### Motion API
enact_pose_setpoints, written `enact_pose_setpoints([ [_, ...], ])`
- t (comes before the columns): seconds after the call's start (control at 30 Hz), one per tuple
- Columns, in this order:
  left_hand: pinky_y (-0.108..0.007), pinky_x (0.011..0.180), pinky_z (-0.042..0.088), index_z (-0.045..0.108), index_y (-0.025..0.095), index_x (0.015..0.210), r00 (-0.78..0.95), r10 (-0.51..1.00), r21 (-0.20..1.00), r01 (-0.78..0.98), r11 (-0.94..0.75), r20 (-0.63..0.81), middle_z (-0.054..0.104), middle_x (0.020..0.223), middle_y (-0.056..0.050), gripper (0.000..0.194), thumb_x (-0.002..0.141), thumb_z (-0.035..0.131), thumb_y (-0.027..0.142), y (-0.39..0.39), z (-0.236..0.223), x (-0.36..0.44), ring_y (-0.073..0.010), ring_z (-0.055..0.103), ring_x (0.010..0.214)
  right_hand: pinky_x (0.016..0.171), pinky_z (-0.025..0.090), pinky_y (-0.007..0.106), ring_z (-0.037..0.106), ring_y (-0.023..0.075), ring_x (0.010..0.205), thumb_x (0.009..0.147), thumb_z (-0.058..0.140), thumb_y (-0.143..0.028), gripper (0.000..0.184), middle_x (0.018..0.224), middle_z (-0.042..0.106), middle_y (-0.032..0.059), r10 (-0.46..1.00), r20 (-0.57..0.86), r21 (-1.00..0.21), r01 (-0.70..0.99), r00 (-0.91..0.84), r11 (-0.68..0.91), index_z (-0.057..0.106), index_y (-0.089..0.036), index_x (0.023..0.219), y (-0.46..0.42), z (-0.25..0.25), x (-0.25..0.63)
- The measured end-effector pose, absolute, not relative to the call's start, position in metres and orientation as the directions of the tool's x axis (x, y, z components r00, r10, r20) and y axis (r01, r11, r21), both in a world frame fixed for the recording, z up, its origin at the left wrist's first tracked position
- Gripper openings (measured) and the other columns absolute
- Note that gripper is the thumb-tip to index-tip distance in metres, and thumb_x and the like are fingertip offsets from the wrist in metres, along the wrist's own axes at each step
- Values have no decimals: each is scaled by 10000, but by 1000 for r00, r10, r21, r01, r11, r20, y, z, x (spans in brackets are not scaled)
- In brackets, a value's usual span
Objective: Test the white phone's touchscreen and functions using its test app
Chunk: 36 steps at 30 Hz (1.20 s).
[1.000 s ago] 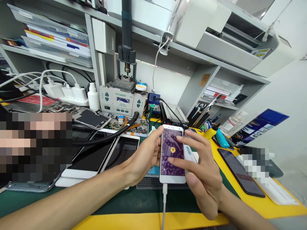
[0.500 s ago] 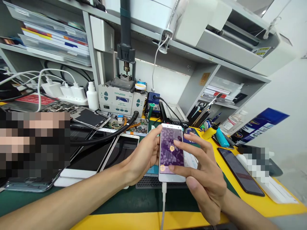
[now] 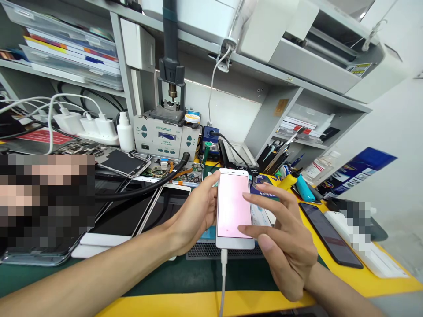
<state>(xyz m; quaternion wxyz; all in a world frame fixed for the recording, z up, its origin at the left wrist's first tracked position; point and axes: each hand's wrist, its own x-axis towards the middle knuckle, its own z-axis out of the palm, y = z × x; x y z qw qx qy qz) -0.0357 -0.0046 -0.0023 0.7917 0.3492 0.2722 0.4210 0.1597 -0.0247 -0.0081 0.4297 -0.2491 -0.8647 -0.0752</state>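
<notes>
A white smartphone (image 3: 234,203) with a plain pale pink lit screen is held upright by my left hand (image 3: 198,207), its thumb along the left edge and its other fingers partly hidden behind. A white charging cable (image 3: 224,268) is plugged into the phone's bottom end and runs down out of view. My right hand (image 3: 287,237) hovers at the phone's right side with fingers spread. Two of its fingertips reach over the right part of the screen; whether they touch the glass I cannot tell. Nothing is held in that hand.
Several phones and panels (image 3: 128,211) lie at left under a thick black hose (image 3: 142,193). Behind stands a hot-air station (image 3: 165,136) beside a tray of small boards (image 3: 161,169). A dark phone (image 3: 330,235) rests at right on the yellow mat edge (image 3: 380,281).
The phone's screen has turned from a purple patterned picture with round icons to plain pale pink. My right fingertips have shifted slightly toward the screen's right edge.
</notes>
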Motion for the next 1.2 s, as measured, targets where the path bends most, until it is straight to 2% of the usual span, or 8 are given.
enact_pose_setpoints([
  [0.27,-356,839,512,669,172,1226,476,870,780,-494,385,-128,734,1110,-101,561,894,492,588,-5,0,-34,-282,652,1041,1106,301,650,465,347,1306,880,444,-226,367,1388,563,59,473,819,-170,650,-325,741,710,-244,1133,0,-7,167],
  [0.57,-350,826,519,639,188,1276,472,872,777,-497,387,-132,722,1151,-97,570,898,488,587,-5,-2,-35,-284,642,1077,1069,362,593,449,334,1311,897,445,-254,363,1384,503,106,551,762,-215,670,-340,711,633,-219,1205,2,-8,164],
  [0.73,-349,820,514,628,186,1289,457,875,777,-489,397,-159,724,1144,-101,587,906,459,597,-5,1,-33,-281,654,1051,1083,364,579,416,331,1340,845,515,-269,478,1415,471,126,577,713,-227,647,-398,727,530,-196,1316,-3,-6,162],
  [0.9,-354,805,512,597,155,1320,456,869,768,-481,424,-193,726,1131,-125,653,889,467,627,-5,1,-33,-293,659,1038,1162,285,594,322,335,1418,769,556,-243,651,1484,384,138,564,666,-227,588,-488,777,408,-165,1399,-7,-5,160],
  [1.13,-365,864,508,612,161,1306,454,873,767,-491,413,-179,725,1140,-121,654,889,460,642,-6,1,-33,-289,660,1048,1165,273,610,324,349,1418,746,539,-217,708,1478,401,137,527,704,-237,543,-476,806,370,-158,1432,-7,-6,160],
  [1.2,-369,863,513,627,172,1290,452,876,771,-493,404,-170,727,1137,-116,636,892,459,640,-6,1,-34,-288,662,1049,1183,233,609,310,356,1424,723,563,-223,725,1479,404,125,549,705,-317,493,-449,810,392,-170,1426,-7,-9,161],
])
